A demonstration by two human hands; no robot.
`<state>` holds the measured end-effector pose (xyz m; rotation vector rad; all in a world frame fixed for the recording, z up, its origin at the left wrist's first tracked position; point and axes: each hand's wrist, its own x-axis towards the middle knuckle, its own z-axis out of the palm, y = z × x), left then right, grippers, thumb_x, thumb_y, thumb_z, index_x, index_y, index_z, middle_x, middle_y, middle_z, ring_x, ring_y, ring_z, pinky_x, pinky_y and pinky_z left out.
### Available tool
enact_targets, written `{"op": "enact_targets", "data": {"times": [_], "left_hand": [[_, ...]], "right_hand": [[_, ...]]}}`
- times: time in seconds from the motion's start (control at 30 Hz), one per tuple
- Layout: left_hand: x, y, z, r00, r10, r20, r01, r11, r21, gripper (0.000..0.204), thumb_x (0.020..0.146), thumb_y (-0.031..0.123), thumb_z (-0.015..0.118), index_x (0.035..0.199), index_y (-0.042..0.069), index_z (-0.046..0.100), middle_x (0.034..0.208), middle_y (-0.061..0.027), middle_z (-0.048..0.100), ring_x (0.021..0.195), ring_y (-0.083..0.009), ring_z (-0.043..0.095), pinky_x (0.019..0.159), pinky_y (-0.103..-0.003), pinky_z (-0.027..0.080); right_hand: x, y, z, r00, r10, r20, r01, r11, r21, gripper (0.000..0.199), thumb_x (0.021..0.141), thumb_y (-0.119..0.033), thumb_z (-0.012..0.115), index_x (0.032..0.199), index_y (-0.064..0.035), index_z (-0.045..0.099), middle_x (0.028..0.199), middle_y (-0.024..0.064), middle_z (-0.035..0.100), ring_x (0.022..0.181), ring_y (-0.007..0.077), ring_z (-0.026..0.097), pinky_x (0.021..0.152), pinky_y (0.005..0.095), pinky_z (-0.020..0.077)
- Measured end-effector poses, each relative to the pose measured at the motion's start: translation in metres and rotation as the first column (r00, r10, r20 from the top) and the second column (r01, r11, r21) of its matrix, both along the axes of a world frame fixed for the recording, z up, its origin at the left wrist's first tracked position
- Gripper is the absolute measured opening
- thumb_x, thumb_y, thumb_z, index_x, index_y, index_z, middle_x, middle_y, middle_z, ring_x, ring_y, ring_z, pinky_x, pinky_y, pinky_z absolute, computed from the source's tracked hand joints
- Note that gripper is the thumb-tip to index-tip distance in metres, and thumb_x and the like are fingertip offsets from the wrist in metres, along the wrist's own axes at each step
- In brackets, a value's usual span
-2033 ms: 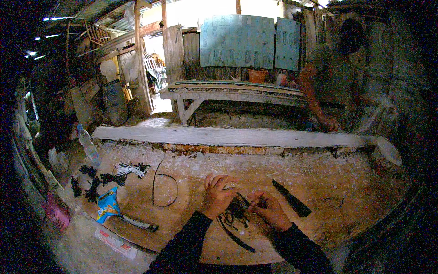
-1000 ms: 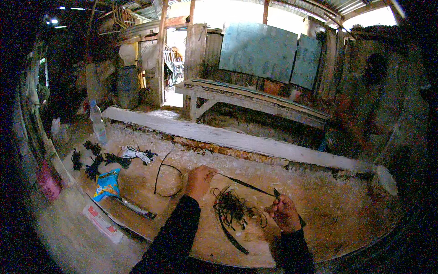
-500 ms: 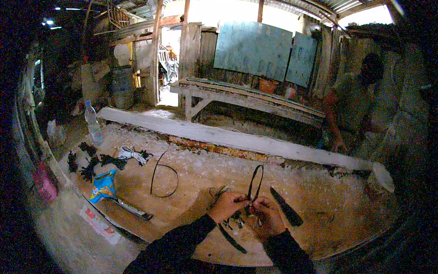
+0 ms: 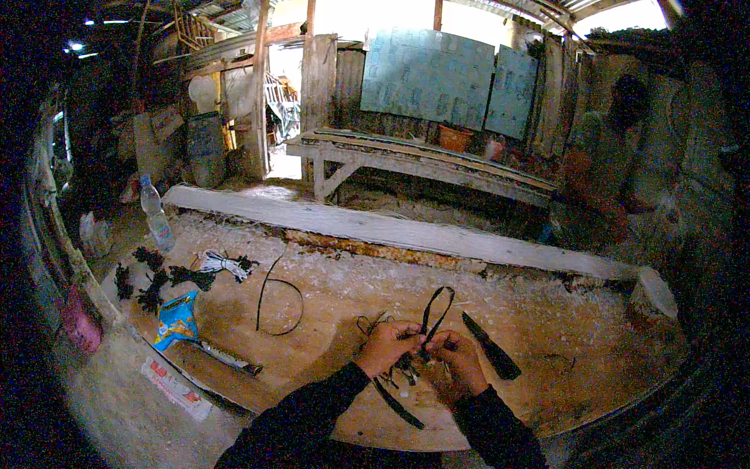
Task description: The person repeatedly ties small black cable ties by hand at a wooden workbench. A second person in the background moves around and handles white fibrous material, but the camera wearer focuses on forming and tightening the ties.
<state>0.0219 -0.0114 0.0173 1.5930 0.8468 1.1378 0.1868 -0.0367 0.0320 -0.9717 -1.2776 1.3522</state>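
My left hand (image 4: 388, 346) and my right hand (image 4: 458, 359) meet above the wooden board, fingers pinched close together. Between them they grip a thin black strap (image 4: 437, 306), whose loop stands up above my fingertips. Small dark and pale ends hang below the hands; I cannot make out what they are. Under my left wrist a dark flat strip (image 4: 400, 406) lies on the board. Right of my right hand rests a dark, blade-shaped piece (image 4: 492, 349), perhaps a knife. A separate curled black strip (image 4: 300, 301) lies to the left.
At left lie black cord bundles (image 4: 151, 285), a white cord bundle (image 4: 223, 265), a blue snack packet (image 4: 177, 319) and a dark-ended stick (image 4: 226, 357). A plastic bottle (image 4: 156, 215) stands behind them. A pale beam (image 4: 375, 230) bounds the far edge; a person (image 4: 598, 172) is beyond it.
The strap's loop has opened wider and leans more to the right. My hands stay close together. The person at the far right has shifted and bent lower.
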Motion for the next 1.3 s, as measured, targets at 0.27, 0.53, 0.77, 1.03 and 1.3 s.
{"op": "enact_targets", "data": {"times": [0.27,0.53,0.77,1.03,1.3], "left_hand": [[0.000,-0.004,0.002,0.998,-0.007,0.061,0.012,0.997,-0.081,0.023,0.080,0.018,0.060,0.093,-0.001,0.060,0.072,-0.0008,0.060,0.059,-0.0053,0.052,0.055,-0.020,0.043],[0.001,-0.005,0.001,0.999,-0.018,-0.031,0.017,0.999,-0.050,0.027,0.080,0.021,0.060,0.092,-0.002,0.060,0.078,-0.0025,0.062,0.062,-0.0069,0.055,0.059,-0.020,0.045],[0.002,-0.003,0.000,0.994,-0.022,0.107,0.041,0.983,-0.178,0.020,0.080,0.018,0.060,0.088,0.000,0.060,0.077,-0.0023,0.061,0.061,-0.0065,0.054,0.056,-0.019,0.044],[0.005,-0.001,-0.004,0.924,0.036,0.380,0.098,0.940,-0.328,0.011,0.080,0.010,0.059,0.087,0.002,0.058,0.082,-0.0029,0.061,0.066,-0.0088,0.057,0.057,-0.020,0.047],[0.005,-0.002,-0.005,0.914,0.061,0.402,0.085,0.938,-0.335,0.013,0.078,0.012,0.062,0.085,0.002,0.058,0.081,-0.0036,0.060,0.068,-0.0107,0.057,0.057,-0.021,0.047]], "right_hand": [[0.000,-0.006,0.007,0.991,0.054,-0.120,-0.059,0.998,-0.036,0.009,0.072,-0.004,0.063,0.074,-0.0058,0.054,0.075,0.0010,0.057,0.072,0.0106,0.053,0.068,0.0232,0.0424],[0.000,-0.003,0.001,0.916,-0.109,0.387,-0.020,0.948,0.316,0.011,0.073,-0.005,0.063,0.074,-0.0056,0.053,0.076,0.0036,0.057,0.073,0.0128,0.054,0.069,0.0264,0.0439],[-0.004,-0.007,0.008,0.999,-0.010,0.046,0.003,0.989,0.145,0.009,0.073,-0.002,0.062,0.078,-0.0041,0.055,0.078,0.0037,0.057,0.074,0.0132,0.054,0.072,0.0259,0.0435],[-0.013,-0.023,0.033,0.605,-0.485,0.632,-0.229,0.654,0.721,0.019,0.067,-0.001,0.061,0.086,-0.0047,0.060,0.081,0.0086,0.057,0.078,0.0233,0.055,0.070,0.0305,0.0431],[-0.009,-0.016,0.017,0.785,-0.451,0.425,-0.027,0.661,0.750,0.010,0.069,-0.004,0.061,0.079,-0.0051,0.059,0.078,0.0085,0.057,0.074,0.0237,0.055,0.067,0.0325,0.0435]]}}
